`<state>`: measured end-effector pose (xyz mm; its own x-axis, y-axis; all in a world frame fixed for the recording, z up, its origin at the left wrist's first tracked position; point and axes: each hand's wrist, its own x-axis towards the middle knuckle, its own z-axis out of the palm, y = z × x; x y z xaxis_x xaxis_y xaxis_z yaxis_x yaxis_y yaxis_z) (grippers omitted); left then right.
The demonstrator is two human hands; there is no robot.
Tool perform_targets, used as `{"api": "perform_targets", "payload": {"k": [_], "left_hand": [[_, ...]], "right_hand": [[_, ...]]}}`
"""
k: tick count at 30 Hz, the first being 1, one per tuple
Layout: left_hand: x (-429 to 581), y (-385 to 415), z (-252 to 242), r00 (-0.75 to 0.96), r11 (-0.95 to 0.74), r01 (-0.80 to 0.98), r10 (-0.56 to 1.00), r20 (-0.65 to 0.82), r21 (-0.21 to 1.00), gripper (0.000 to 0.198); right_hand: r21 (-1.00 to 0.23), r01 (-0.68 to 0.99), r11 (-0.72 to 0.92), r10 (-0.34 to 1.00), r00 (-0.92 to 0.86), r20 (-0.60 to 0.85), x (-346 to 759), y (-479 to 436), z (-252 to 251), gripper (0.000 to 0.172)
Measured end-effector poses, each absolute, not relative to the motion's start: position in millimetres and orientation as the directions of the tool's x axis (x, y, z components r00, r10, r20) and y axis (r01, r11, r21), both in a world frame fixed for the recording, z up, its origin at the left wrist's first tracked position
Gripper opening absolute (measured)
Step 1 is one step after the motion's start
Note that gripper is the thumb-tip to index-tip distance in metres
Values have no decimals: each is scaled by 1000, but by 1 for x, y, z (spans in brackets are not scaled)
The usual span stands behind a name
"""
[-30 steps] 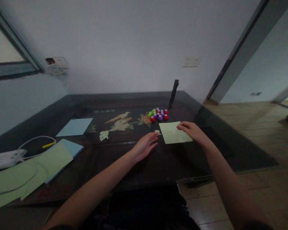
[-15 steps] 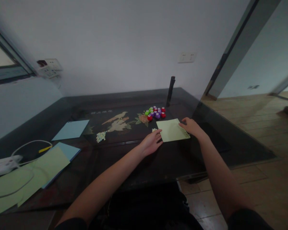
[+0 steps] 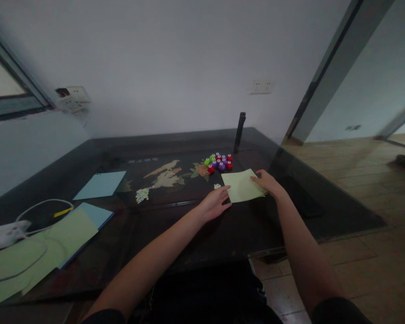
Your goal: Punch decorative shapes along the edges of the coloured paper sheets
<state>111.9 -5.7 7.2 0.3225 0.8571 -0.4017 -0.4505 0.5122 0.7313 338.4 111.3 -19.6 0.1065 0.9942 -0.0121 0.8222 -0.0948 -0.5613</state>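
A pale green paper square (image 3: 241,185) lies on the dark glass-topped table (image 3: 222,229). My right hand (image 3: 266,182) grips the sheet's right edge, which looks slightly lifted. My left hand (image 3: 215,204) rests with fingers stretched out, fingertips at the sheet's lower left corner. Just beyond the paper sits a cluster of several small red, purple and green craft punches (image 3: 218,162). A small heap of pale paper cut-outs (image 3: 217,186) lies left of the sheet.
A light blue paper (image 3: 100,184) lies at the left. Green and blue sheets (image 3: 50,243) overlap at the near left, under a white cable and power strip (image 3: 5,228). More cut-outs (image 3: 142,194) lie mid-table. A dark upright post (image 3: 239,126) stands behind the punches.
My left hand moved right to the green sheet's corner. My right hand shifted along the sheet to its right edge and closed on it. The camera view drifted slightly.
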Motion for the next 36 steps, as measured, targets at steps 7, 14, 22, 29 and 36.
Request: {"api": "perform_targets", "payload": {"k": [7,14,22,29,36], "left_hand": [[113,-5,7,331,517,-444,854,-402,732,14],[114,-7,1,323,466,-434,880,-350,771,13],[99,-10,5,331,386,-362,904,-270,849,18],[33,-6,12,-42,45,-167,998,-53,985,26],[7,-13,17,-88,-62,-229,995,43,971,36]], "right_hand": [[-732,681,-6,995,74,61,347,109,-31,42],[-812,574,-103,989,145,-23,349,105,-32,40],[-918,387,-84,989,143,-30,347,91,-11,47],[-972,180,150,987,25,157,315,61,21,45],[-946,111,305,930,-251,270,231,35,15,37]]}}
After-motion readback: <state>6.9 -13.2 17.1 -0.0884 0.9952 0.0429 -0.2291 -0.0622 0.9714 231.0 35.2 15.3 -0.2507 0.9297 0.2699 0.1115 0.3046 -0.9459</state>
